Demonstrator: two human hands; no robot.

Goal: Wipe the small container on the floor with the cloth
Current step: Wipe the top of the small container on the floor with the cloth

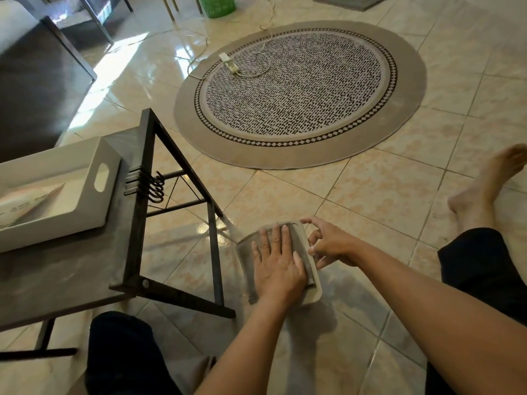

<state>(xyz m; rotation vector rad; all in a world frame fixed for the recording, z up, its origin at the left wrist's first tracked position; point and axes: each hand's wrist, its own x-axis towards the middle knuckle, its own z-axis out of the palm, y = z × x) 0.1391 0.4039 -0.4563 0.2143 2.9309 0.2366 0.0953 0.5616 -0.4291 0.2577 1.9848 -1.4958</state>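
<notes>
A small beige container [314, 276] with rounded corners lies on the tiled floor in front of me. A grey cloth [245, 253] is draped over it and covers most of its top and left side. My left hand [278, 260] lies flat on the cloth, fingers spread, pressing it onto the container. My right hand [328, 245] grips the container's right rim with thumb and curled fingers. Only the right edge and near corner of the container show.
A low dark side table [71, 266] stands at the left, its black metal frame [182, 295] close to the cloth; a white tray [105, 201] sits on it. A round patterned rug [299, 95] with a power strip [229, 62] lies beyond. My legs and a bare foot [482, 183] flank the container.
</notes>
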